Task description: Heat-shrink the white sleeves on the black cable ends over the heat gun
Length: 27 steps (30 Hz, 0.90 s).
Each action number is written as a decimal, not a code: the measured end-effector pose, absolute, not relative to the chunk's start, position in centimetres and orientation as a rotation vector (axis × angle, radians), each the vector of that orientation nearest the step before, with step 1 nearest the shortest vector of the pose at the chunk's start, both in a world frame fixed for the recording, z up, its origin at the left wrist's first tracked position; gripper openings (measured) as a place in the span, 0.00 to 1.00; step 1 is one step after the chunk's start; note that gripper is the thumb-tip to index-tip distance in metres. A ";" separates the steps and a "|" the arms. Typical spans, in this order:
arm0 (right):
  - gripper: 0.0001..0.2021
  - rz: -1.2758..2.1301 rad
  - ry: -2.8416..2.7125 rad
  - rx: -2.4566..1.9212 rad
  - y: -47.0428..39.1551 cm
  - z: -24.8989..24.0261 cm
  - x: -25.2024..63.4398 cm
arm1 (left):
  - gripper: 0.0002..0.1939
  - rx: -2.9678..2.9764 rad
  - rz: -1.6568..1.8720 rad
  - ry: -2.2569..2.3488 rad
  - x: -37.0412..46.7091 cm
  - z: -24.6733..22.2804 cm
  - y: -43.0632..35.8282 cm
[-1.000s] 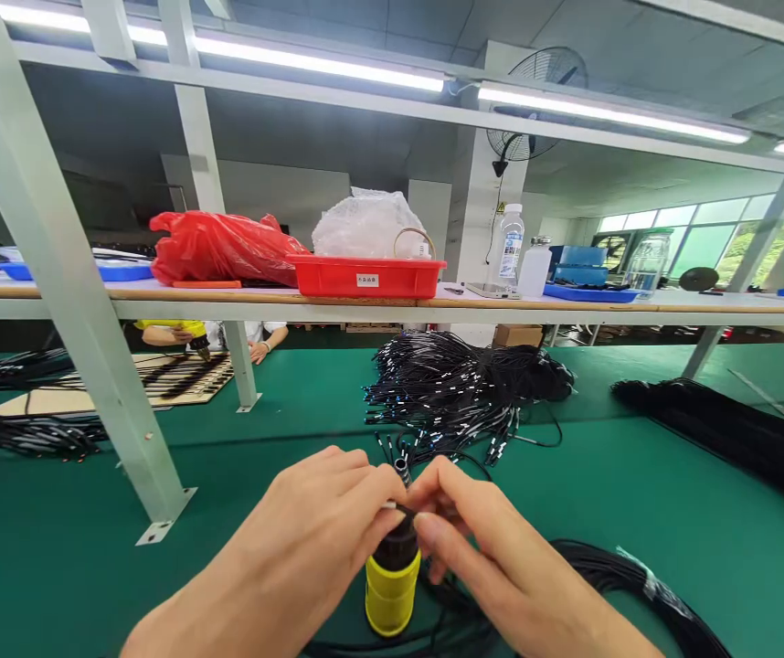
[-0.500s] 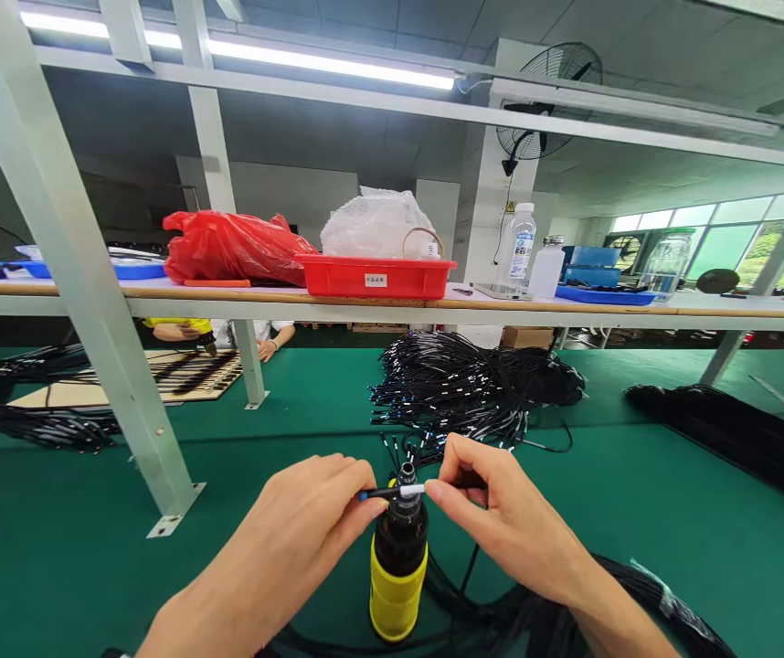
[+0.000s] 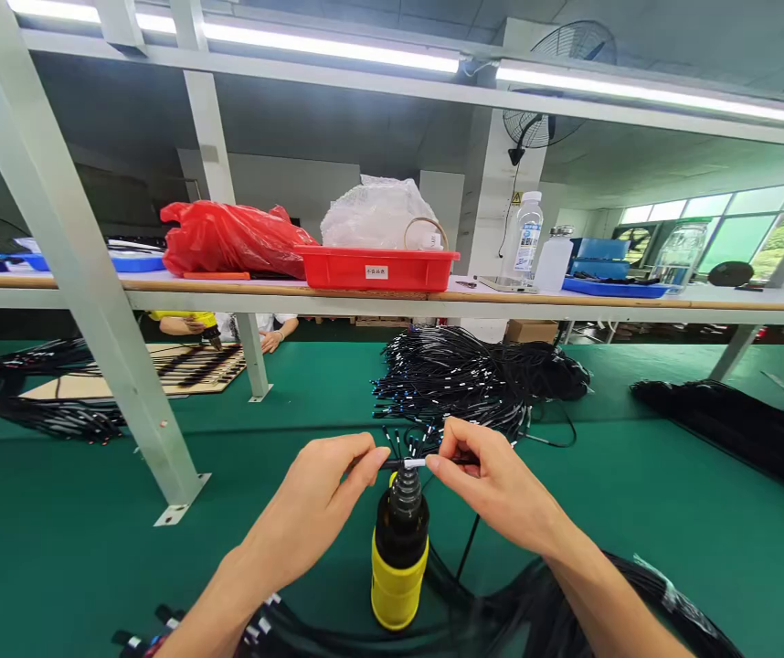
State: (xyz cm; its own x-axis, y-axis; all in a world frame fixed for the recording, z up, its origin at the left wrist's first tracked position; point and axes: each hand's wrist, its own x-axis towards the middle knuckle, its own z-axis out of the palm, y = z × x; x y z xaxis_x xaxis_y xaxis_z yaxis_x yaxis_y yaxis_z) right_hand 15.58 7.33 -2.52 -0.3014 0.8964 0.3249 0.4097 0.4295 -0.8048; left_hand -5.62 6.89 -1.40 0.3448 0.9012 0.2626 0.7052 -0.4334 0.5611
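A yellow and black heat gun (image 3: 398, 576) stands upright on the bench, its ribbed nozzle pointing up. Across the top of that nozzle lies a black cable with a white sleeve (image 3: 415, 463), held level; whether it touches the metal I cannot tell. My left hand (image 3: 327, 480) pinches the cable's dark end between thumb and fingers, left of the nozzle. On the other side my right hand (image 3: 494, 475) pinches it just beyond the white part. The fingers hide the rest of the cable's ends.
A large pile of black cables (image 3: 460, 375) lies behind my hands. Another cable bundle (image 3: 556, 608) curves round the heat gun's base. More cables (image 3: 735, 425) lie at right. A shelf holds a red bin (image 3: 378, 271). A steel post (image 3: 118, 338) rises at left; beyond it, a person's hand (image 3: 270, 341).
Both hands have risen with the cable, from in front of the nozzle to its top. The blue cable tip beside my left fingers is now hidden. The view has shifted slightly.
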 end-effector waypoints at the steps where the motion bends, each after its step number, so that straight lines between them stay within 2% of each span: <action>1: 0.13 0.767 -1.893 -1.110 7.4 -2.6 15.6 | 0.23 2.254 0.789 1.419 -5.6 -1.5 7.0; 27: 0.10 0.680 -1.926 -1.161 8.2 -3.3 15.2 | 0.19 2.238 0.876 1.436 -5.3 -1.5 7.4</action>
